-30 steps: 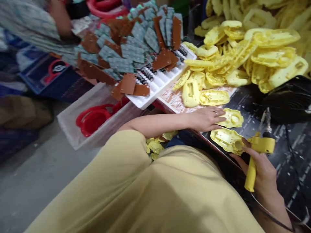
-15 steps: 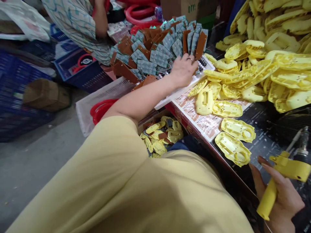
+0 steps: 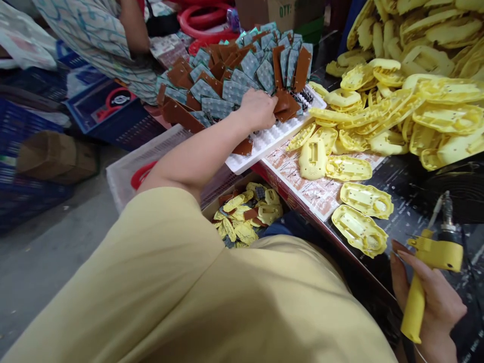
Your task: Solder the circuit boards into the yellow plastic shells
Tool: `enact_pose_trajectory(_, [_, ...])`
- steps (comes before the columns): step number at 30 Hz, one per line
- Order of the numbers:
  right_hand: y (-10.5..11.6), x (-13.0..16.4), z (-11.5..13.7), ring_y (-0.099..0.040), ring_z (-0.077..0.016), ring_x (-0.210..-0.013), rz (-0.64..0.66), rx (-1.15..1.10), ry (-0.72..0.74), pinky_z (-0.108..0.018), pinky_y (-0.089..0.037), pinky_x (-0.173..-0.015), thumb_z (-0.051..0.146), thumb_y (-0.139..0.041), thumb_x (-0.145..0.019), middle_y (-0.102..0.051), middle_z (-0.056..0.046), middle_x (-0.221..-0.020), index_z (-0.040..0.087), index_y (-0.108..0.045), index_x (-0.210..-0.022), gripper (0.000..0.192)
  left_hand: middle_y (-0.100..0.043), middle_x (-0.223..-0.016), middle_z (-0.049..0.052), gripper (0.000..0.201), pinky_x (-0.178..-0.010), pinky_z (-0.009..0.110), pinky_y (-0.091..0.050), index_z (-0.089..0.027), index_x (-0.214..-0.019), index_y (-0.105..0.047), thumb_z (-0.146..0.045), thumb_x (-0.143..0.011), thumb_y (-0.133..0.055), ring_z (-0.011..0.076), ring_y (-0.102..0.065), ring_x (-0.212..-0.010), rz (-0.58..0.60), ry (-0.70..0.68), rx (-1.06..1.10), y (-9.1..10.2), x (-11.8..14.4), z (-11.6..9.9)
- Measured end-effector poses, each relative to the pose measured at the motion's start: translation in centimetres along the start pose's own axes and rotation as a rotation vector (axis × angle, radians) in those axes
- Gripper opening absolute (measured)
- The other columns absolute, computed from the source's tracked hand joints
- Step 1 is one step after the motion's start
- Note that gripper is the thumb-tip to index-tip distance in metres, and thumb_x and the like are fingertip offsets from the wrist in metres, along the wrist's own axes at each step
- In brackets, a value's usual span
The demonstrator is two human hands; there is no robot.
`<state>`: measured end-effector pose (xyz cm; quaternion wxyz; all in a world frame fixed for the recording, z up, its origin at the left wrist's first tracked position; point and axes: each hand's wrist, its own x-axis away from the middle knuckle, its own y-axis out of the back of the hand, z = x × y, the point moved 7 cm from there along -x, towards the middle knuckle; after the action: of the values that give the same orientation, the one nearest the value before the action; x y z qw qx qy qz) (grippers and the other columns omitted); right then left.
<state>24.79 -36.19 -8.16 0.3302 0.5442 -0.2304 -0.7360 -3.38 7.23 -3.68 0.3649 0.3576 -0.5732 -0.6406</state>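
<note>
My left hand [image 3: 259, 109] reaches into a heap of circuit boards [image 3: 242, 78], brown on one side and grey-green on the other. Its fingers are curled downward among them, beside several brown boards [image 3: 286, 105]. Whatever lies under the fingertips is hidden. The boards rest on a white ridged tray [image 3: 260, 151]. At the lower right my right hand [image 3: 434, 297] is closed around the handle of a yellow soldering gun [image 3: 434, 252], whose metal tip points up and away. Left of it, two yellow plastic shells [image 3: 361, 230] lie hollow side up on the dark tabletop.
A large pile of yellow shells [image 3: 427, 101] fills the table's right back. Below the table edge, a box [image 3: 245, 214] holds yellow shells and boards. A white crate [image 3: 121, 176] and blue crates [image 3: 124, 126] stand at left. Another person's arm [image 3: 134, 27] shows behind.
My left hand has shifted left over the boards, uncovering brown boards at its right. My right hand keeps its hold on the soldering gun. The view has turned slightly to the right.
</note>
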Motion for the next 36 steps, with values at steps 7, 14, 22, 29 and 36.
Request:
enact_pose_trajectory(7, [0.0, -0.4, 1.0, -0.068, -0.0227, -0.045, -0.053, 0.076, 0.114, -0.032, -0.051, -0.033, 0.019, -0.08, -0.098, -0.077, 0.008, -0.072, 0.055, -0.054, -0.164, 0.079, -0.086, -0.113, 0.004, 0.036, -0.105, 0.044, -0.056, -0.022, -0.123, -0.083, -0.031, -0.105, -0.054, 0.0227, -0.073, -0.105, -0.271, 0.151, 0.099, 1.3, -0.5, 3.6])
enact_pose_trajectory(14, [0.2, -0.8, 2.1, -0.066, -0.0181, -0.046, -0.044, 0.08, 0.175, -0.029, -0.055, -0.043, 0.015, -0.083, -0.097, -0.08, 0.009, -0.078, 0.05, -0.054, -0.165, 0.082, -0.07, -0.078, -0.001, 0.045, -0.078, 0.038, -0.054, -0.025, -0.089, -0.076, -0.07, -0.094, -0.068, 0.0175, -0.065, -0.078, -0.643, -0.035, 0.74, 3.3, 4.4, 5.1])
enact_pose_trajectory(22, [-0.3, -3.2, 3.0, -0.085, -0.0252, -0.09, -0.118, -0.153, 0.138, -0.036, -0.072, -0.08, 0.018, -0.09, -0.093, -0.086, -0.004, -0.118, 0.032, -0.07, -0.137, 0.05, -0.075, -0.088, 0.0, 0.043, -0.074, 0.032, -0.067, -0.021, -0.1, -0.076, -0.055, -0.085, -0.097, 0.016, -0.077, -0.078, 0.127, -0.257, 1.672, 2.2, 7.2, -10.4])
enact_pose_trajectory(29, [0.7, -5.1, 3.9, -0.085, -0.0225, -0.106, -0.142, -0.344, 0.117, -0.039, -0.071, -0.098, 0.023, -0.095, -0.091, -0.085, -0.004, -0.122, 0.029, -0.066, -0.131, 0.049, -0.074, -0.076, -0.001, 0.026, -0.055, 0.017, -0.055, -0.016, -0.112, -0.077, -0.029, -0.094, -0.091, 0.0065, -0.062, -0.053, 1.243, -0.277, 1.722, -3.8, 14.7, -25.2])
enact_pose_trajectory(36, [2.2, -3.5, 3.7, -0.083, -0.0179, -0.078, -0.055, -0.269, 0.171, -0.026, -0.069, -0.073, 0.017, -0.09, -0.094, -0.086, 0.001, -0.1, 0.028, -0.069, -0.123, 0.038, -0.084, -0.135, 0.009, 0.038, -0.11, 0.032, -0.063, -0.021, -0.11, -0.088, -0.057, -0.105, -0.075, 0.0227, -0.077, -0.13, 1.043, -0.736, 1.54, -1.5, 15.2, -26.0])
